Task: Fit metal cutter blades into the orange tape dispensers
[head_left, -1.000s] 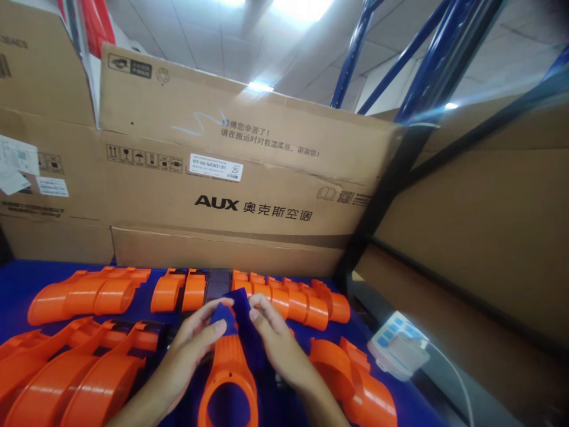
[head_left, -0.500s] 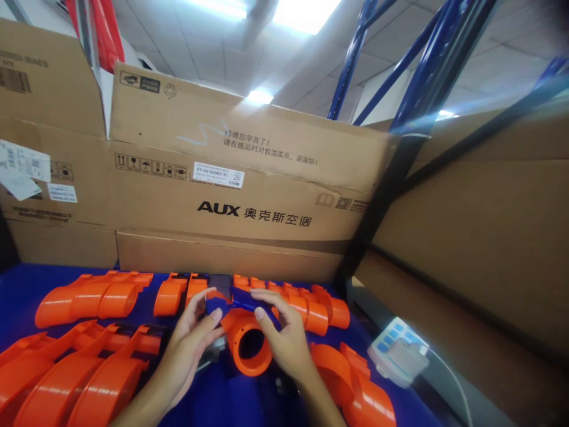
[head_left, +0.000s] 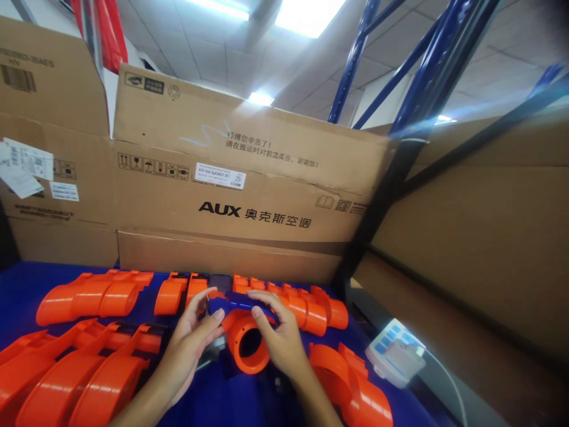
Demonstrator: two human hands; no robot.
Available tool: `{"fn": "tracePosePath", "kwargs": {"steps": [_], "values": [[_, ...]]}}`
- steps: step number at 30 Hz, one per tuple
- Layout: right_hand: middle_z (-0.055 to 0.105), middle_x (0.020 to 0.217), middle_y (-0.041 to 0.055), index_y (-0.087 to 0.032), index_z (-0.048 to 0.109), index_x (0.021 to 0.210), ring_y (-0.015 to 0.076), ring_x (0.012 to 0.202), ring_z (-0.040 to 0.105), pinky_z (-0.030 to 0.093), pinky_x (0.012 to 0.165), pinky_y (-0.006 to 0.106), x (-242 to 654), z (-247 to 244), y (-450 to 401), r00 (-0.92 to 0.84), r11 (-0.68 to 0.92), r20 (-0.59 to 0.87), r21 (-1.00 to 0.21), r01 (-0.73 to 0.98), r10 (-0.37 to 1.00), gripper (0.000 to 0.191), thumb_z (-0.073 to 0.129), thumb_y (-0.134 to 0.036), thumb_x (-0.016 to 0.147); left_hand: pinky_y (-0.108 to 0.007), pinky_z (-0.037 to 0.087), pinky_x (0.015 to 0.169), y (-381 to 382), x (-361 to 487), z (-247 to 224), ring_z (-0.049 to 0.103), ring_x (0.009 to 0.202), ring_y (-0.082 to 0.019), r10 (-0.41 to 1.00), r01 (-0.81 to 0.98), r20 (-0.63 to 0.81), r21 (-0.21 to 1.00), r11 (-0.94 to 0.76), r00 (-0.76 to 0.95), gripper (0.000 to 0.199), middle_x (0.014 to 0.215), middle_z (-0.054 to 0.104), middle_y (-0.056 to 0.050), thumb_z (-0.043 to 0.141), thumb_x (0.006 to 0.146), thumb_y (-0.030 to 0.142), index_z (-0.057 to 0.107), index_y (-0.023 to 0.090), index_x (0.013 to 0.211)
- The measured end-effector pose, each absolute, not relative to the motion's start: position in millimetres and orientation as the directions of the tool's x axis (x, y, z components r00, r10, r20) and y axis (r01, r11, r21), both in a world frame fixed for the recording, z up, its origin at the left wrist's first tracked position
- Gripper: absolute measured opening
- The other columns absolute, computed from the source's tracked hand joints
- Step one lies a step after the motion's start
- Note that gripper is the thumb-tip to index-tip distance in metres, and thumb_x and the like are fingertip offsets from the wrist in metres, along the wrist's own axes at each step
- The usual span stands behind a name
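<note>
Just in front of me is an orange plastic part with a round, ring-shaped opening (head_left: 239, 363), its opening turned towards me. My left hand (head_left: 189, 341) grips the narrow end of this part between thumb and fingers. A long blue plastic piece (head_left: 245, 301) lies along the top of the orange part. My right hand (head_left: 282, 338) closes on the blue piece and the ring's right side, with the thumb on the near side and the fingers behind. Whether the blue piece is fastened to the orange part cannot be seen.
Rows of similar orange parts (head_left: 106, 379) cover the left and back of the blue surface. More orange parts (head_left: 331, 367) lie at right, near a white power strip (head_left: 395, 353) with a cable. A dark phone-like object (head_left: 220, 282) stands behind. Cardboard (head_left: 249, 249) and a rack post (head_left: 377, 201) border the surface.
The blue piece has swung from slanting down to the right to lying flatter along the orange part's top. My right fingers have shifted slightly left with it; my left hand keeps its grip.
</note>
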State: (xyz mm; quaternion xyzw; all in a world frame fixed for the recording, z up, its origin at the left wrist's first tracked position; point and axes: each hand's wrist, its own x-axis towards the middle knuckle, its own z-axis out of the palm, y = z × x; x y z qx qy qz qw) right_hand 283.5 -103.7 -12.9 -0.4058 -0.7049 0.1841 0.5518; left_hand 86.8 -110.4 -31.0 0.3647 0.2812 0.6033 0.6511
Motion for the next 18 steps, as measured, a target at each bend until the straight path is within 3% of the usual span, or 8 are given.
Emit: {"fn": "tracePosePath", "kwargs": {"steps": [9,14,18], "values": [[0.073,0.127,0.0087,-0.026,0.066,0.128,0.0282,0.118,0.069,0.052,0.105,0.044,284.1,-11.3,-108.4,-0.179,0.588,0.567,-0.715,0.378,0.804,0.032,0.062,-0.035,0.098,-0.039,0.056,0.102,-110.6,84.4,-30.1,0.071,0.113,-0.025,0.992,-0.632,0.110,0.773,-0.051,0.054,0.057,0.129,0.072,-0.003,0.087,0.077,0.028,0.067,0.034,0.129],[0.068,0.137,0.0094,-0.028,0.056,0.141,0.0286,0.125,0.065,0.051,0.107,0.043,284.6,-13.2,-113.0,-0.295,0.664,0.597,-0.636,0.395,0.747,0.047,0.066,-0.038,0.096,-0.036,0.054,0.104,-120.8,81.5,-26.4,0.067,0.122,-0.028,0.985,-0.636,0.156,0.768,-0.078,0.068,0.063,0.133,0.071,-0.006,0.086,0.076,0.023,0.065,0.032,0.135],[0.069,0.133,0.0110,-0.026,0.054,0.143,0.0305,0.120,0.067,0.053,0.103,0.043,286.2,-13.6,-117.2,-0.322,0.705,0.637,-0.550,0.448,0.701,0.059,0.073,-0.044,0.090,-0.039,0.052,0.107,-129.8,82.3,-20.9,0.056,0.137,-0.035,0.978,-0.616,0.193,0.781,-0.101,0.084,0.070,0.145,0.064,-0.009,0.086,0.075,0.026,0.061,0.030,0.140]]}}
